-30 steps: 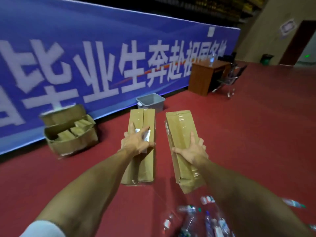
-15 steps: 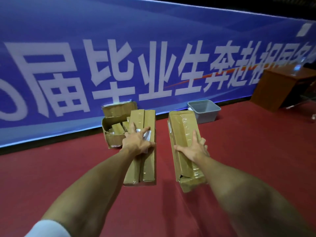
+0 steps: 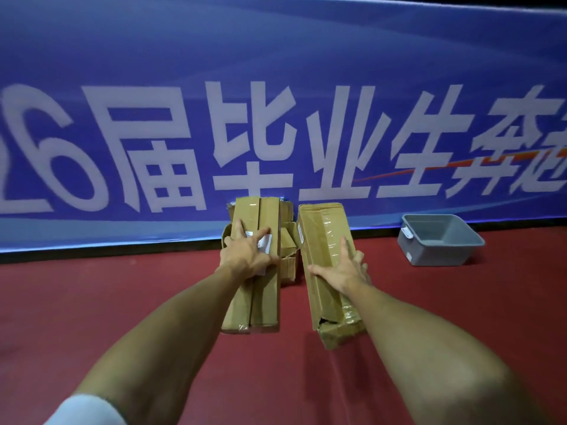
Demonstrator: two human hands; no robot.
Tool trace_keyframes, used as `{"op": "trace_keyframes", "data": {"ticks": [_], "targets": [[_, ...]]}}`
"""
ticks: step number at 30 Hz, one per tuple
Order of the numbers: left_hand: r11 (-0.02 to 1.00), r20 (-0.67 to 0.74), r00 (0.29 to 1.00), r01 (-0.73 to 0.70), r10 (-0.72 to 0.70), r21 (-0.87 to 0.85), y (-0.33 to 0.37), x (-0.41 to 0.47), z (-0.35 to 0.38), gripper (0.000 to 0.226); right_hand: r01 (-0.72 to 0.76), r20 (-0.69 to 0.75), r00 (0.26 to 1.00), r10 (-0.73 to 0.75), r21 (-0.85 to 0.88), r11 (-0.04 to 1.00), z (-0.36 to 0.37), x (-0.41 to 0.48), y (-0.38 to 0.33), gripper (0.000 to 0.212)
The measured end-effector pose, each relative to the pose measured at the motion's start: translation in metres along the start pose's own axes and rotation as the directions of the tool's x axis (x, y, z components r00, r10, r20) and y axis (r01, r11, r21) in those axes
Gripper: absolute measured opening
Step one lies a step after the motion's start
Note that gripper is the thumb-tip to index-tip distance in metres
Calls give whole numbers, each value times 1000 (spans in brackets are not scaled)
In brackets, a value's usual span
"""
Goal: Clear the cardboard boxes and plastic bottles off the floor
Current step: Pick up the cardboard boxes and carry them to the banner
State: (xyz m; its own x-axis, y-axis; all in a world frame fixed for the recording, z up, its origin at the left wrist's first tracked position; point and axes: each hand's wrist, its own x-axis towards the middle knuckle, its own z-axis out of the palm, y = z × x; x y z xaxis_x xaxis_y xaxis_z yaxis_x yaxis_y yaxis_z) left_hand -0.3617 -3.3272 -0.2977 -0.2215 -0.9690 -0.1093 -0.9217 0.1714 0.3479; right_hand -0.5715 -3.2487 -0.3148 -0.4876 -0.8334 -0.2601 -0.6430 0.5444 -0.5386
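Left cardboard box [image 3: 266, 302] is held lengthwise above the red floor [image 3: 460, 317] by the left hand [image 3: 248, 256], whose fingers spread across its top with the thumb hooked round its edge. At its 3 o'clock, just beside it, the right cardboard box [image 3: 320, 237] is gripped the same way by the right hand [image 3: 341, 275]. An open carton [image 3: 288, 266] sits behind them at 12 o'clock. A grey tub [image 3: 438, 256] stands at 3 o'clock, below the blue banner [image 3: 276, 56].
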Motion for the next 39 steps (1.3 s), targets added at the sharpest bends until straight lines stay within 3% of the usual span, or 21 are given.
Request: {"op": "trace_keyframes", "data": {"ticks": [8,17,27,33,39], "targets": [[996,-6,996,83,-84,-36,-48,165,-1,87,56,71,996,-54,-29,998,54,150,-83,124],[979,98,980,183,-175,-88,-107,344,2,87,34,114,993,-25,-78,996,94,318,-176,121],[983,145,974,180,-176,-20,-139,530,33,88,23,204,979,0,-113,993,151,506,-240,122],[966,165,957,251,-239,-55,-169,651,93,89,38,253,967,-12,-97,995,219,633,-259,121],[941,177,941,312,-288,-129,-233,720,214,89,46,286,958,-19,-90,995,344,729,-238,120]]}}
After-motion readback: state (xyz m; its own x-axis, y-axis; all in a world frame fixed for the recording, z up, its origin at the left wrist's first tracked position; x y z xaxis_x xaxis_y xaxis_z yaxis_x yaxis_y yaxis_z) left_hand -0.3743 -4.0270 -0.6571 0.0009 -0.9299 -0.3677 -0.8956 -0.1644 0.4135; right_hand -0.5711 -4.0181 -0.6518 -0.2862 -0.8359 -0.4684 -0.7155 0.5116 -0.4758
